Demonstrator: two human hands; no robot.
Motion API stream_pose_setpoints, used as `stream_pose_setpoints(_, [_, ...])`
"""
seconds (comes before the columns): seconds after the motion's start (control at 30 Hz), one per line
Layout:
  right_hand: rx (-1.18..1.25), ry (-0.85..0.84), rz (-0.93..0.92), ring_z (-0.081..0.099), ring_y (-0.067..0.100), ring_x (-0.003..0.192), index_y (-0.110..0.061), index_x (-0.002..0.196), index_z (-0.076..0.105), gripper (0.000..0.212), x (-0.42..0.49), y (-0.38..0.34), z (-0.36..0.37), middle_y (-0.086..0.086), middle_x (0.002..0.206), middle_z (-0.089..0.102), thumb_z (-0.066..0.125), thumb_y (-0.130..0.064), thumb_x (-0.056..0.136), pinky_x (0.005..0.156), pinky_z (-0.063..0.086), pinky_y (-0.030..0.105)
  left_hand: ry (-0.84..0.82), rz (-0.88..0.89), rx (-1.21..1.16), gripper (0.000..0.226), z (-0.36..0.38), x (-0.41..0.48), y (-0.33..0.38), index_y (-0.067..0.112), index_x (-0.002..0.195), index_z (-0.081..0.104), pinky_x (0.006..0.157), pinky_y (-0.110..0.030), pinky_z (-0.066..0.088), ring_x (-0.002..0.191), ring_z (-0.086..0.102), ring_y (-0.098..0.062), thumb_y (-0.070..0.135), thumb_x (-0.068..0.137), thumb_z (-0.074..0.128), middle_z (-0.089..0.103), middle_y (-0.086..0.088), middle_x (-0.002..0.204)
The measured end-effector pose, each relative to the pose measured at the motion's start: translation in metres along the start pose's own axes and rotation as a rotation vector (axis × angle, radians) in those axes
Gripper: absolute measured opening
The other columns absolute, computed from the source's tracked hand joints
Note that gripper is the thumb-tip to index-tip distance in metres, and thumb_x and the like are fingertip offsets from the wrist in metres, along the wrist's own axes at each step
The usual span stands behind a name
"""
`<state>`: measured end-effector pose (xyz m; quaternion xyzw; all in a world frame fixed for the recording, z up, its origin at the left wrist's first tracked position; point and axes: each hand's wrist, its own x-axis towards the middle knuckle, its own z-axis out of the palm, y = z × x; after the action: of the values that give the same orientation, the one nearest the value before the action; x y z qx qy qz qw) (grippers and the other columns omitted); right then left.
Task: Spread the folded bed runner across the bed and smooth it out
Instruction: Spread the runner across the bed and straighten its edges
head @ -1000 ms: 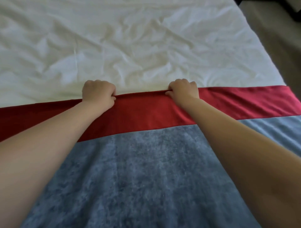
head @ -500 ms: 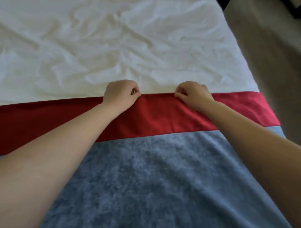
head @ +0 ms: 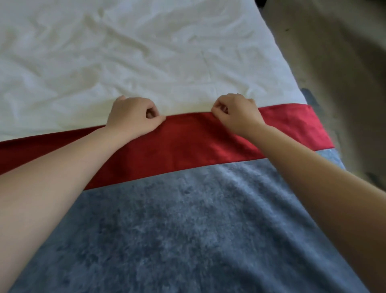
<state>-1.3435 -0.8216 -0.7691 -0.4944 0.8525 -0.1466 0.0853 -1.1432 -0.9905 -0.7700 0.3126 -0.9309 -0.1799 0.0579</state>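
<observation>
The bed runner [head: 188, 219] lies flat across the bed, grey-blue plush with a red band along its far edge. My left hand [head: 132, 116] pinches that red far edge near the middle, fingers curled. A short way to the right, my right hand [head: 237, 114] pinches the same edge. Both forearms reach over the grey part. Beyond the runner lies the wrinkled white sheet [head: 135, 52] of the bed.
The bed's right side ends near the runner's right end, which hangs over it. A beige carpeted floor [head: 344, 62] lies to the right. A dark object [head: 261, 2] shows at the top edge.
Both hands have shifted right along the runner's red edge, and the view has followed. The bed's right side and the floor now show more.
</observation>
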Motion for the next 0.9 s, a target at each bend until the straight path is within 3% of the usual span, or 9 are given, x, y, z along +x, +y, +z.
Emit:
stream_pose_setpoints(0.07, [-0.025, -0.026, 0.015, 0.057, 0.022, 0.098, -0.023, 0.094, 0.066, 0.015, -0.007, 0.026, -0.012, -0.003, 0.097, 0.065, 0.055, -0.030, 0.087, 0.087, 0.039, 0.038, -0.007, 0.037, -0.010, 0.021, 0.005, 0.005, 0.014, 0.024, 0.081, 0.070, 0.091, -0.037, 0.041, 0.077, 0.060, -0.018, 0.045, 0.078, 0.068, 0.064, 0.009, 0.075])
stream_pose_setpoints(0.17, [-0.072, -0.061, 0.026, 0.056, 0.023, 0.102, -0.024, 0.094, 0.066, 0.011, -0.009, 0.056, -0.020, -0.003, 0.099, 0.064, 0.060, -0.028, 0.086, 0.086, 0.037, 0.038, -0.043, 0.118, 0.076, 0.013, 0.014, 0.015, 0.034, 0.023, 0.086, 0.070, 0.097, -0.038, 0.034, 0.086, 0.062, -0.023, 0.035, 0.082, 0.068, 0.069, 0.004, 0.086])
stream_pose_setpoints(0.27, [-0.058, -0.058, 0.061, 0.056, 0.019, 0.102, -0.028, 0.092, 0.067, 0.009, -0.004, 0.063, -0.016, -0.006, 0.099, 0.065, 0.062, -0.033, 0.086, 0.087, 0.034, 0.037, -0.027, 0.080, 0.163, 0.008, 0.020, 0.020, 0.044, 0.021, 0.082, 0.069, 0.102, -0.040, 0.032, 0.085, 0.062, -0.025, 0.029, 0.082, 0.067, 0.069, 0.001, 0.083])
stream_pose_setpoints(0.43, [-0.006, -0.067, 0.059, 0.057, 0.014, 0.091, -0.027, 0.087, 0.065, 0.009, -0.002, 0.080, -0.029, -0.012, 0.085, 0.059, 0.064, -0.035, 0.084, 0.083, 0.035, 0.035, 0.071, 0.081, 0.050, 0.015, 0.023, 0.021, 0.065, 0.018, 0.076, 0.071, 0.085, -0.033, 0.041, 0.076, 0.064, -0.025, 0.029, 0.080, 0.061, 0.070, 0.002, 0.077])
stream_pose_setpoints(0.53, [-0.074, -0.090, 0.049, 0.057, 0.019, 0.098, -0.025, 0.094, 0.067, 0.010, -0.010, 0.112, -0.048, -0.007, 0.092, 0.062, 0.063, -0.030, 0.086, 0.083, 0.042, 0.039, 0.018, 0.095, -0.033, 0.017, 0.029, 0.034, 0.086, 0.021, 0.080, 0.073, 0.083, -0.031, 0.044, 0.081, 0.064, -0.018, 0.036, 0.081, 0.064, 0.069, 0.006, 0.078])
stream_pose_setpoints(0.63, [-0.174, -0.058, 0.088, 0.056, 0.025, 0.106, -0.022, 0.100, 0.068, 0.014, -0.018, 0.144, -0.059, 0.002, 0.104, 0.065, 0.060, -0.026, 0.088, 0.080, 0.039, 0.038, -0.013, 0.140, -0.061, 0.013, 0.040, 0.045, 0.110, 0.021, 0.085, 0.073, 0.087, -0.032, 0.042, 0.084, 0.063, -0.016, 0.031, 0.083, 0.065, 0.065, 0.010, 0.079])
stream_pose_setpoints(0.77, [-0.216, -0.018, 0.171, 0.058, 0.025, 0.104, -0.025, 0.096, 0.069, 0.012, -0.015, 0.161, -0.055, 0.000, 0.103, 0.069, 0.060, -0.028, 0.089, 0.079, 0.038, 0.037, 0.026, 0.149, 0.065, 0.011, 0.056, 0.054, 0.127, 0.021, 0.086, 0.072, 0.093, -0.035, 0.036, 0.087, 0.062, -0.023, 0.027, 0.087, 0.063, 0.071, 0.003, 0.085])
stream_pose_setpoints(0.9, [-0.129, -0.024, 0.241, 0.058, 0.023, 0.102, -0.026, 0.092, 0.068, 0.009, -0.013, 0.162, -0.052, -0.003, 0.100, 0.069, 0.063, -0.031, 0.086, 0.082, 0.038, 0.036, 0.051, 0.142, 0.064, 0.014, 0.059, 0.055, 0.126, 0.020, 0.082, 0.071, 0.087, -0.034, 0.040, 0.084, 0.064, -0.024, 0.026, 0.086, 0.059, 0.070, 0.003, 0.082])
